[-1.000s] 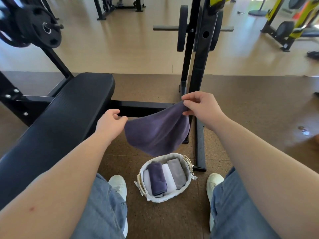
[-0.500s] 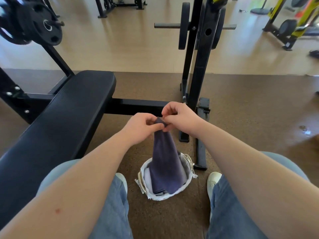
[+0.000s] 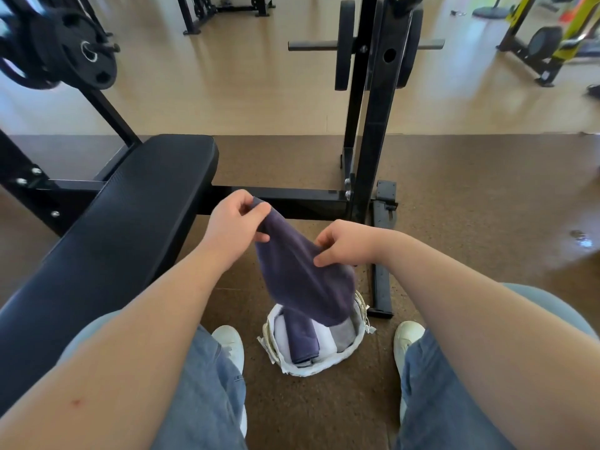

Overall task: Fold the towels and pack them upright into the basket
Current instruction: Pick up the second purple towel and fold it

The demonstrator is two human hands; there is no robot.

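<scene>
Head view, left hand (image 3: 233,224) fingers pinching top corner of purple towel (image 3: 302,271), right hand (image 3: 345,243) fingers pinching its edge, hanging over basket (image 3: 324,368) of folded towels (image 3: 303,339).

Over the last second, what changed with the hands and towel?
The hands brought the top corners of the spread purple towel together, halving it. The left hand now pinches the top alone; the right hand has dropped to pinch the towel's side edge lower down. The basket and its folded towels stayed put.

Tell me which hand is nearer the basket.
Right. The right hand pinches the purple towel just above the basket; the left hand holds its corner higher, toward the bench.
</scene>
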